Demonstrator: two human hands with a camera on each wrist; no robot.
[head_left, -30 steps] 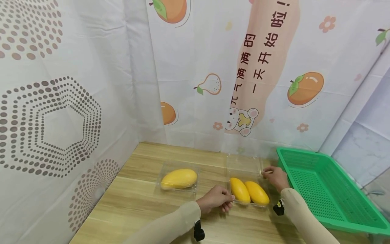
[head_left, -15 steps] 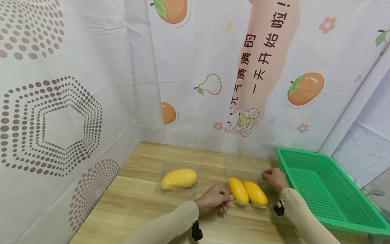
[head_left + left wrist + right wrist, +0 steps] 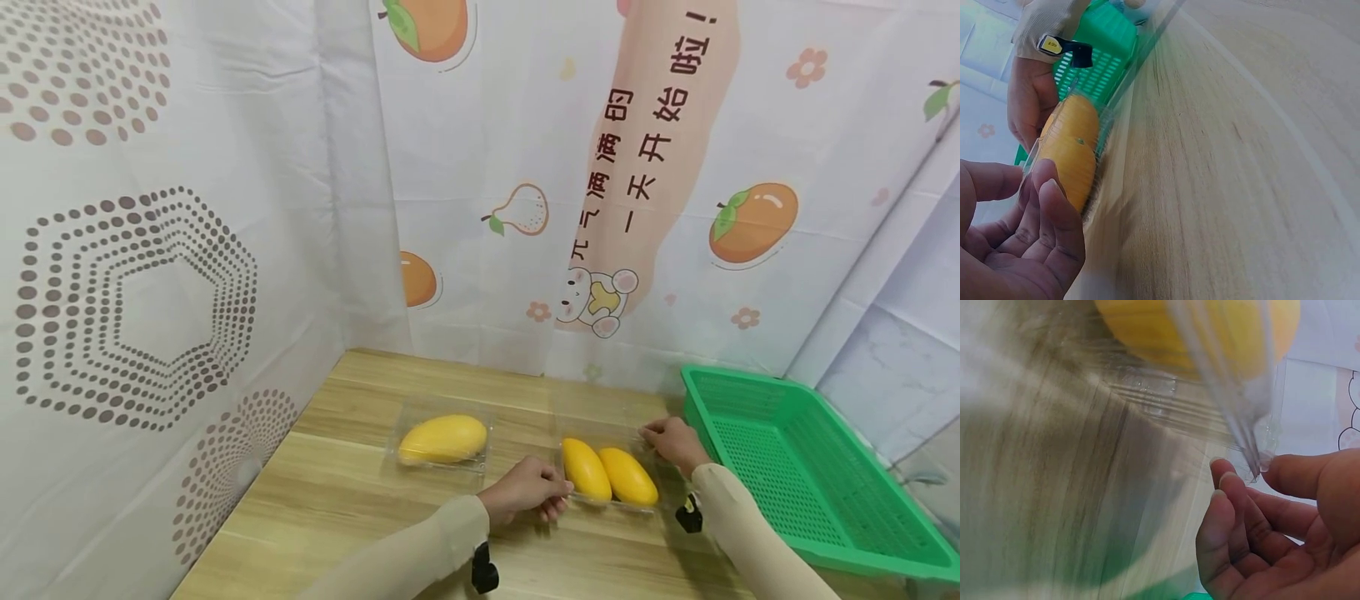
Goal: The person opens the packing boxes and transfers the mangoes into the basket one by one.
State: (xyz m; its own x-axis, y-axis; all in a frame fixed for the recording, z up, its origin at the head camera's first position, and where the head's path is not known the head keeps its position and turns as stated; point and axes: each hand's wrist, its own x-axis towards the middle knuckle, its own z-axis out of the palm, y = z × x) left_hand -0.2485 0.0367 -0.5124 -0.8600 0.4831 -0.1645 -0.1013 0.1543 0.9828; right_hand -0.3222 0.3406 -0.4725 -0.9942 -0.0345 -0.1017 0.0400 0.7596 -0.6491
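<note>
Two yellow mangoes [image 3: 585, 469] lie side by side in a clear plastic clamshell box [image 3: 625, 506] on the table. My left hand [image 3: 528, 487] pinches the box's left front edge between thumb and fingers. In the left wrist view, the thumb and index finger of the left hand [image 3: 1029, 244] meet at the thin plastic rim. On the other side, my right hand [image 3: 677, 443] pinches plastic near the right back corner. The right wrist view shows this right hand [image 3: 1285, 531] with thumb and fingertips on a clear corner. The transparent lid behind the mangoes is hard to make out.
Left of the hands, a second clear box [image 3: 450, 469] holds one yellow mango [image 3: 442, 439]. A green perforated basket [image 3: 780, 450] stands right of the right hand. A printed curtain [image 3: 480, 275] borders the wooden table [image 3: 330, 500] at the back.
The box with the two mangoes has shifted slightly left, and both hands with it. Its lid looks fainter now. The other box and the basket stay in place.
</note>
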